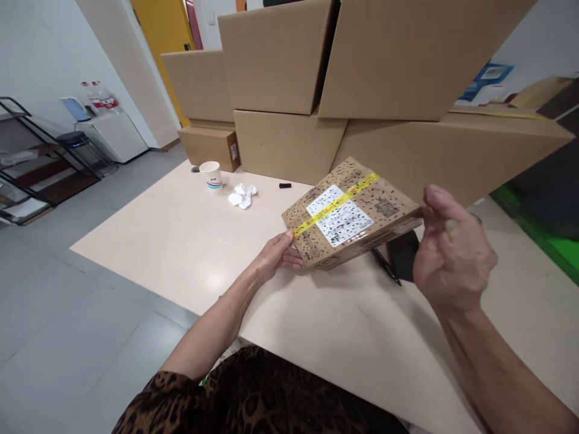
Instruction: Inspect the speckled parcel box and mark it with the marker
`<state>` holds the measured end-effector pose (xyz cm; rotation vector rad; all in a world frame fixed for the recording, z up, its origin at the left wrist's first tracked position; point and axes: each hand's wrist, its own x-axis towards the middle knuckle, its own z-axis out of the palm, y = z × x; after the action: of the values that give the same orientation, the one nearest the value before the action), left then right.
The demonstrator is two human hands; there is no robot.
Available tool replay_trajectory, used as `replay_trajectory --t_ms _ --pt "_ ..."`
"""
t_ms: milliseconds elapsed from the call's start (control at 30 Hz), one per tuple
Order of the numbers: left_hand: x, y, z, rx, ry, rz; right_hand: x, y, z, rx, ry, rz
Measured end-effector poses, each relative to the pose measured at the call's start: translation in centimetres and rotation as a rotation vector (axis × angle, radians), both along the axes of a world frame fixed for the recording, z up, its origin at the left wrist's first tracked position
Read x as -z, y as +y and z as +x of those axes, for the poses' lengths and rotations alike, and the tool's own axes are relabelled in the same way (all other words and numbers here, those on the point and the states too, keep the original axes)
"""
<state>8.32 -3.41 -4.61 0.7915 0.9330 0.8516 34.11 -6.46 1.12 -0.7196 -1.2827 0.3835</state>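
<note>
A flat brown cardboard box (382,193) is raised above the table, tilted, with yellow tape (337,204) across its top and a white label (346,220). Dark specks and printed marks cover its face. My left hand (281,253) grips the box's near left corner, thumb on top and fingers beneath. At the opposite end my right hand (455,253) holds the right edge; its thumb shows near the corner while its fingertips are partly hidden. Below the box lie a black pen (386,267) and a dark flat object (404,256), both partly covered.
Large cardboard boxes (289,144) are stacked along the table's (154,235) far side. A paper cup (211,176), crumpled tissue (243,196) and small black cylinder (284,185) stand or lie before them. Left on the floor are a dark rack (40,163) and a white cabinet (117,137).
</note>
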Motion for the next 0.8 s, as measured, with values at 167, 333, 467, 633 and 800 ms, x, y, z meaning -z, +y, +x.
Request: replay_trajectory --t_ms 167,333,467,633,800 --pt "-1.1 0.0 -0.6 -0.004 -0.049 -0.029 1.2 1.2 1.0 0.056 0.115 -0.25" --pt "-1.2 0.1 -1.1 -0.116 -0.036 0.068 1.9 2.1 1.2 0.108 0.279 -0.466" --pt "-1.3 0.5 -1.5 -0.317 0.011 0.191 2.6 2.5 1.2 0.014 0.35 -0.676" --pt "-1.6 0.8 -1.7 -0.439 0.017 0.206 3.0 2.5 1.5 -0.116 0.161 -0.812" --pt "-1.4 0.9 -1.8 -0.524 0.06 0.168 2.7 2.6 3.0 0.314 -0.869 -0.92"
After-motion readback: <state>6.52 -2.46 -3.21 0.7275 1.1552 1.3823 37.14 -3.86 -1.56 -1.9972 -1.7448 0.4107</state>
